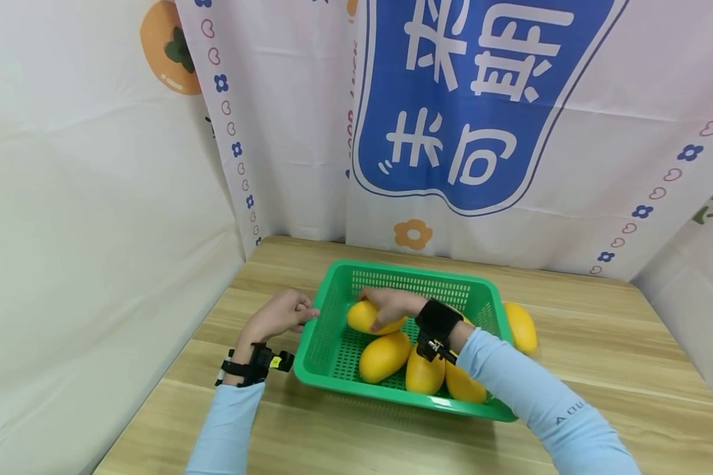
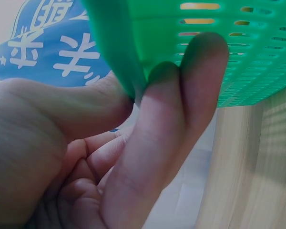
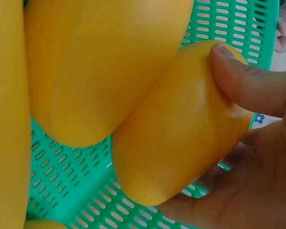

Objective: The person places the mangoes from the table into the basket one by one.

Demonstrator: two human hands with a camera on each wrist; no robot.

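A green plastic basket (image 1: 403, 396) with slotted walls stands on the wooden table, several yellow mangoes inside. My left hand (image 1: 281, 313) pinches its left rim (image 2: 115, 43), thumb on one side and fingers against the outer wall in the left wrist view. Inside the basket, my right hand (image 1: 389, 307) grips a mango (image 3: 181, 129) near the far left corner, thumb over its top and fingers round its far side. A second mango (image 1: 385, 357) lies right beside the gripped one. More mangoes (image 1: 424, 373) sit toward the right, partly hidden by my right wrist.
One mango (image 1: 520, 328) lies on the table (image 1: 606, 369) outside the basket, against its right side. A printed curtain (image 1: 309, 132) hangs behind the table, and a white sheet (image 1: 95, 264) borders the left edge.
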